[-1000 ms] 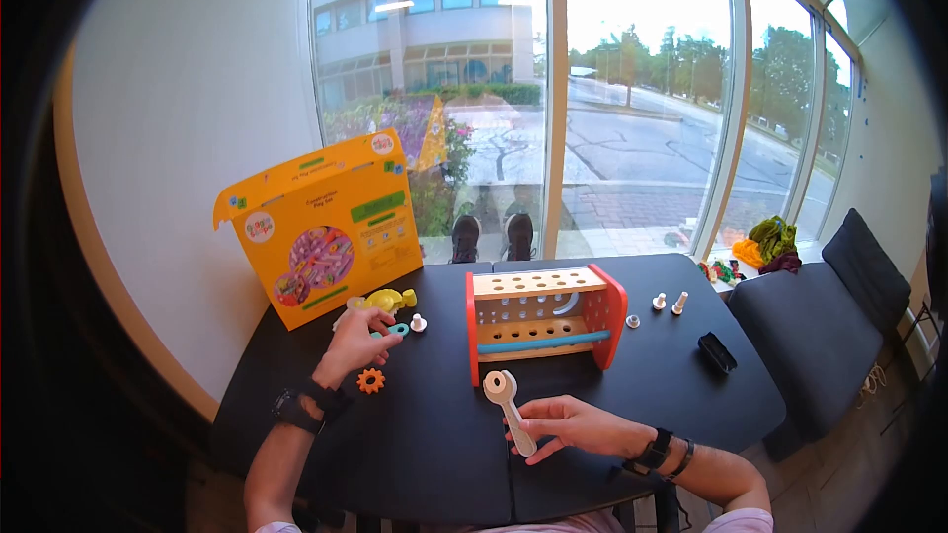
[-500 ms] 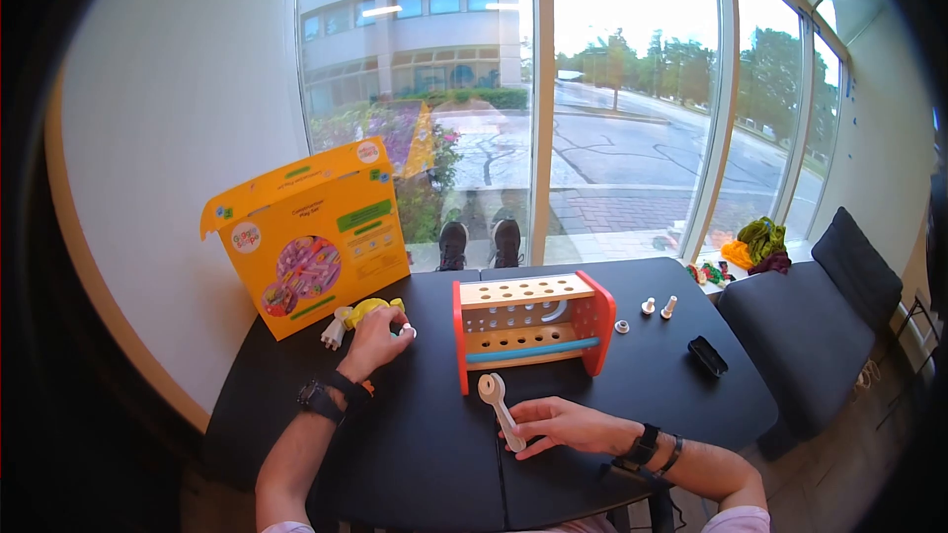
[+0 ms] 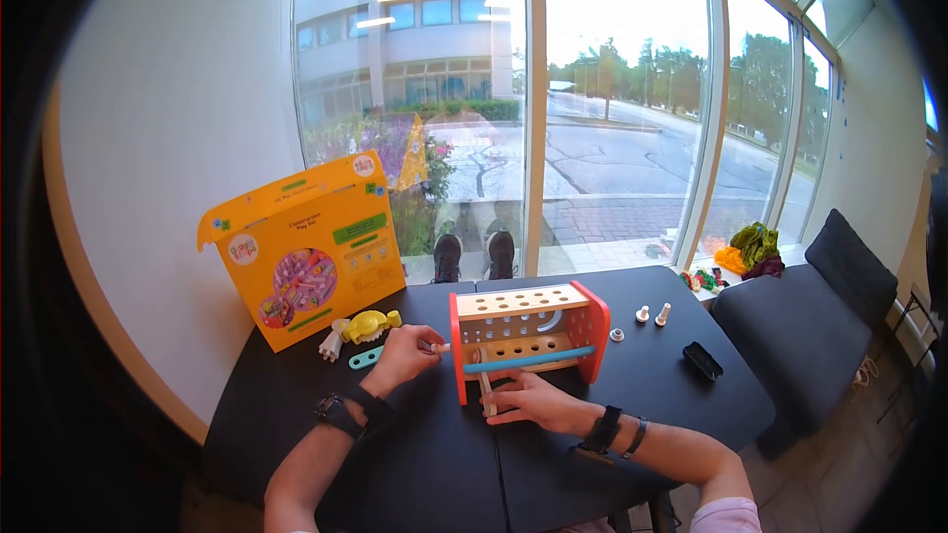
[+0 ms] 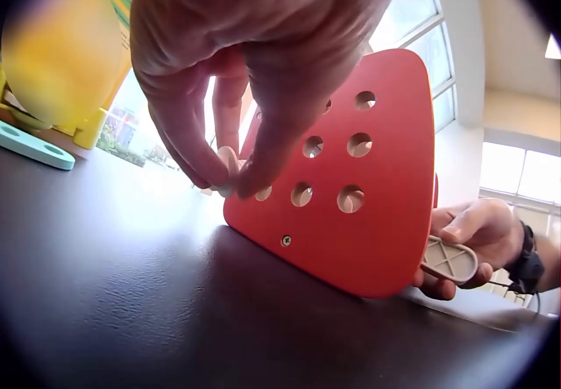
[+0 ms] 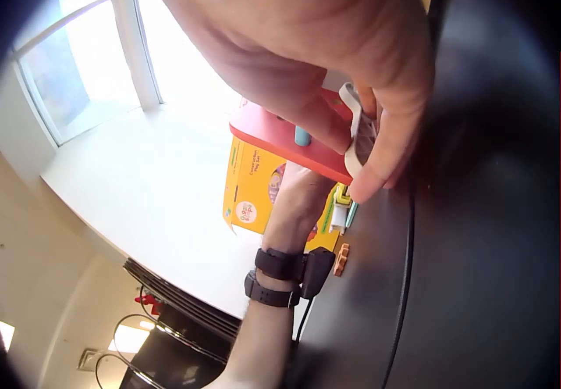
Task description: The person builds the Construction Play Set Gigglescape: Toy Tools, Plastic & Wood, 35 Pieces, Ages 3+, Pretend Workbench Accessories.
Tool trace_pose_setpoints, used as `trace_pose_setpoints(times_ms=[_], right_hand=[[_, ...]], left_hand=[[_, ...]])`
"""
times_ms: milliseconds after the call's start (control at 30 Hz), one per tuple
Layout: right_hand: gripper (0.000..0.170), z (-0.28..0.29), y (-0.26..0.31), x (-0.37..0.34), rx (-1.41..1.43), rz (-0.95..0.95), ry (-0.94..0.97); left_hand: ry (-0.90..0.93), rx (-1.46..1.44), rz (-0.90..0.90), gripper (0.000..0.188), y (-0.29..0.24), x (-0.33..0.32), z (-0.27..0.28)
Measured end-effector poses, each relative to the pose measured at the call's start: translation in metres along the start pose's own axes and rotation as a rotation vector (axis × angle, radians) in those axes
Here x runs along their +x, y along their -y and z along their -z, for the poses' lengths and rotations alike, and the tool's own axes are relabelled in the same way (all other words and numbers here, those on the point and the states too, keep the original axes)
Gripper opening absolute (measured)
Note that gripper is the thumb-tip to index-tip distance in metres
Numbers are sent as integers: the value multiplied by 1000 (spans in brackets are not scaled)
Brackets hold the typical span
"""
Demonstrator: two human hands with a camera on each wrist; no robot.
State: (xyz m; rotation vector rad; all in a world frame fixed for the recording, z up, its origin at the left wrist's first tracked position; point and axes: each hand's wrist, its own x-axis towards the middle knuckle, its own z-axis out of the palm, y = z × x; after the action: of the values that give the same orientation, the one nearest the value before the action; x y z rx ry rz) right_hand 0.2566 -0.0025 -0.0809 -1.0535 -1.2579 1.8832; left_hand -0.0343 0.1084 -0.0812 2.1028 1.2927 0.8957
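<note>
My left hand is at the outer side of the toy workbench's red left panel. Its thumb and fingers pinch the pale head of a toy bolt against the panel, by one of the round holes. From the front, my right hand grips the handle of a beige toy wrench. The wrench's head reaches into the workbench, close to that panel's inner side and by the blue rod. In the left wrist view, the wrench handle shows past the panel's edge.
Left of the workbench lie a teal strip with holes, a yellow toy piece and a white piece. A yellow box stands behind them. An orange gear lies near my left wrist. Bolts and a black case lie right.
My left hand has left the teal strip, picked up the pale bolt and brought it right to the red panel. My right hand has moved the wrench forward into the workbench.
</note>
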Motion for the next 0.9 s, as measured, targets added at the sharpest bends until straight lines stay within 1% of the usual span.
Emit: trace_pose_setpoints(times_ms=[33, 133, 267, 433, 533, 667, 767, 900], right_hand=[[49, -1, 0, 3, 7, 6, -1], [43, -4, 1, 13, -1, 48, 14], [35, -11, 1, 16, -4, 75, -13], [34, -11, -6, 24, 32, 115, 10], [34, -8, -11, 27, 54, 144, 36], [34, -6, -14, 28, 51, 173, 49], [31, -10, -12, 26, 55, 172, 26], [32, -11, -11, 29, 43, 150, 2]], left_hand=[[13, 14, 3, 33, -1, 3, -2], [-16, 151, -62, 33, -4, 4, -5], [3, 57, -54, 35, -12, 0, -3], [-9, 11, -57, 43, -9, 2, -8], [21, 9, -37, 48, -6, 4, -8], [32, -26, -36, 43, -5, 5, -8], [23, -55, -50, 40, -4, 5, -9], [-2, -72, -82, 38, -1, 6, -9]])
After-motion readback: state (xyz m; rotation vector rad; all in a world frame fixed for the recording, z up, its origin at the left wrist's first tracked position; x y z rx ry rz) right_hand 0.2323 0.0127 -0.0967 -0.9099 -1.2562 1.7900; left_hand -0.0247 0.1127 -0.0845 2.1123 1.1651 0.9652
